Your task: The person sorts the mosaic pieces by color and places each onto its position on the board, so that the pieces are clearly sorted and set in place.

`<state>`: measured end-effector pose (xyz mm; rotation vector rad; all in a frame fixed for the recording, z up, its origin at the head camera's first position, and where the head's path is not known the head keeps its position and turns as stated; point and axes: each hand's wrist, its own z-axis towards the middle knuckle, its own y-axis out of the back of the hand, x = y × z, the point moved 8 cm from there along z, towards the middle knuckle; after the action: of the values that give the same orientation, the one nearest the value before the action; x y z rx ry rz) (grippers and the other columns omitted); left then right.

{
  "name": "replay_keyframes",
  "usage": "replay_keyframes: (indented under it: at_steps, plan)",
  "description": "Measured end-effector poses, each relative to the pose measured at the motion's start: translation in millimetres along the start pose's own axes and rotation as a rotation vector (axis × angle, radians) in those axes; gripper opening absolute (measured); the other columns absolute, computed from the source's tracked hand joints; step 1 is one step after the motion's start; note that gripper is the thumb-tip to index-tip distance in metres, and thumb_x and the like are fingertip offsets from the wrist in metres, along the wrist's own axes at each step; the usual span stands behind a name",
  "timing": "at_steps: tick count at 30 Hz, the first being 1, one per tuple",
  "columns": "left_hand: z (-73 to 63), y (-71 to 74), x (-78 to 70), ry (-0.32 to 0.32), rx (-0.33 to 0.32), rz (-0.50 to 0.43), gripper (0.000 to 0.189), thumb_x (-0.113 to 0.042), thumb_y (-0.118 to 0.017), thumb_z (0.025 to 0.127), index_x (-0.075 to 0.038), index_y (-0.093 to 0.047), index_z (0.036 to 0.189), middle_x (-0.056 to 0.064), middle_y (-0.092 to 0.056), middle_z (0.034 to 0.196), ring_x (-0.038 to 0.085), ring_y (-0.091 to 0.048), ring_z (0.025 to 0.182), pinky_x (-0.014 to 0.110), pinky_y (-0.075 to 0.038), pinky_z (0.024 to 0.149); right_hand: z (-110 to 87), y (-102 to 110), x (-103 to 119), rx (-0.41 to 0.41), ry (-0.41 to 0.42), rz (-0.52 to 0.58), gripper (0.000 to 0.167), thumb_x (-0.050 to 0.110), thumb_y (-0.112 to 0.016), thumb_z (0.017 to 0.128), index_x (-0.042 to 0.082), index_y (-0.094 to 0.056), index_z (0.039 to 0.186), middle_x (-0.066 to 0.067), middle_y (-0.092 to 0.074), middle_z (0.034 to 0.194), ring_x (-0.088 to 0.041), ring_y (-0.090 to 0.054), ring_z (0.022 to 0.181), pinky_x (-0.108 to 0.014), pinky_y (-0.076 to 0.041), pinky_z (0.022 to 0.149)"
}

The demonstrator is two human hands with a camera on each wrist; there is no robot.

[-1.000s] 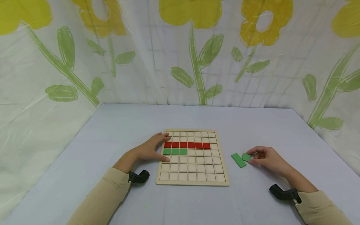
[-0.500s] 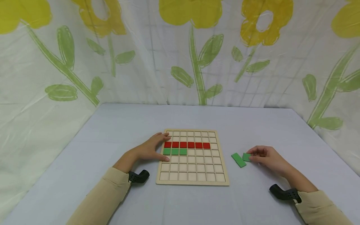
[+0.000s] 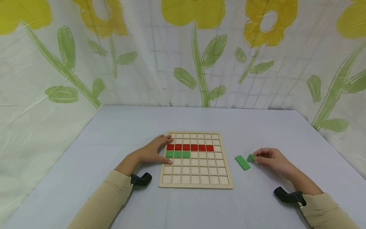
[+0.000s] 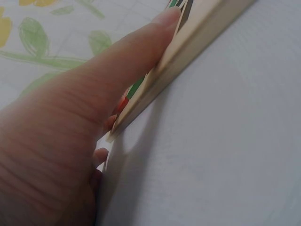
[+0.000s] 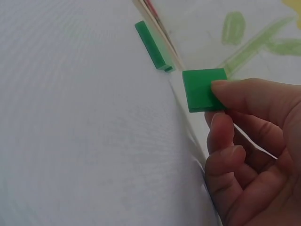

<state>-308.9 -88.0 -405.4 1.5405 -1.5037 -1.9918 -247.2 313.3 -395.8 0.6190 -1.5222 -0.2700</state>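
My right hand (image 3: pixel 271 158) pinches a small green square tile (image 5: pixel 202 92) between thumb and fingers, tilted and raised off the table in the right wrist view. Just left of it lies a longer green piece (image 3: pixel 242 162), flat on the table; I cannot tell if it is one strip or touching tiles. My left hand (image 3: pixel 152 150) rests on the left edge of a wooden grid board (image 3: pixel 195 187), thumb and fingers spread along the rim. A row of red tiles (image 3: pixel 186 147) fills several cells of the board. Below it, three green tiles (image 3: pixel 178 154) sit side by side at the left.
A white-covered table (image 3: pixel 137 127) carries the board and the loose pieces. Behind it hangs a pale curtain (image 3: pixel 160 57) painted with yellow flowers. Black wrist-worn devices (image 3: pixel 141 180) stick out near both sleeves.
My right hand has shifted its hold on the green square tile, which now tilts and shows a narrower face in the head view. My left hand and the board stay in place.
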Motion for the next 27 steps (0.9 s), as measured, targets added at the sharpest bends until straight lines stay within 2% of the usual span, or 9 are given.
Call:
replay_keyframes:
  at_steps: [8, 11, 16, 20, 27]
  plan:
    - [-0.7, 0.5, -0.6, 0.014, 0.002, -0.005, 0.092, -0.051, -0.077, 0.068, -0.020, -0.035, 0.144, -0.003, -0.017, 0.157, 0.027, -0.002, 0.146, 0.055, -0.011, 0.115, 0.4, 3, -1, -0.024, -0.040, 0.011, 0.029, 0.020, -0.063, 0.089, -0.005, -0.061, 0.104, 0.015, -0.058, 0.079, -0.003, -0.045, 0.067, -0.023, -0.041, 0.054]
    - [-1.2, 0.3, -1.1, 0.014, 0.001, -0.013, 0.092, -0.050, -0.078, 0.068, -0.020, -0.035, 0.144, -0.003, -0.017, 0.157, 0.028, -0.001, 0.146, 0.056, -0.011, 0.115, 0.5, 4, -1, -0.022, -0.067, 0.023, 0.023, 0.021, -0.063, 0.089, 0.001, -0.063, 0.101, 0.015, -0.057, 0.077, -0.003, -0.044, 0.065, -0.023, -0.040, 0.053]
    - [-1.2, 0.3, -1.5, 0.015, 0.000, -0.017, 0.092, -0.050, -0.078, 0.068, -0.019, -0.035, 0.144, -0.002, -0.017, 0.157, 0.029, -0.001, 0.146, 0.057, -0.011, 0.114, 2.3, 2, 1, 0.012, -0.074, 0.063, 0.014, 0.021, -0.062, 0.090, 0.009, -0.064, 0.097, 0.015, -0.057, 0.076, -0.003, -0.048, 0.067, -0.022, -0.043, 0.056]
    - [-2.0, 0.8, -2.0, 0.006, -0.001, -0.016, 0.092, -0.050, -0.077, 0.069, -0.017, -0.035, 0.144, -0.001, -0.018, 0.156, 0.030, -0.002, 0.145, 0.057, -0.011, 0.114, 4.4, -5, 6, 0.053, -0.067, 0.092, 0.010, 0.020, -0.061, 0.090, 0.011, -0.063, 0.094, 0.012, -0.060, 0.077, -0.005, -0.050, 0.067, -0.023, -0.044, 0.058]
    - [-1.2, 0.1, -1.7, 0.008, 0.000, -0.007, 0.092, -0.051, -0.077, 0.069, -0.018, -0.035, 0.144, -0.001, -0.018, 0.157, 0.029, -0.002, 0.146, 0.057, -0.011, 0.114, 7.4, -23, 24, 0.112, -0.039, 0.097, 0.021, 0.019, -0.063, 0.088, 0.000, -0.059, 0.097, 0.005, -0.061, 0.077, -0.007, -0.049, 0.063, -0.025, -0.043, 0.057]
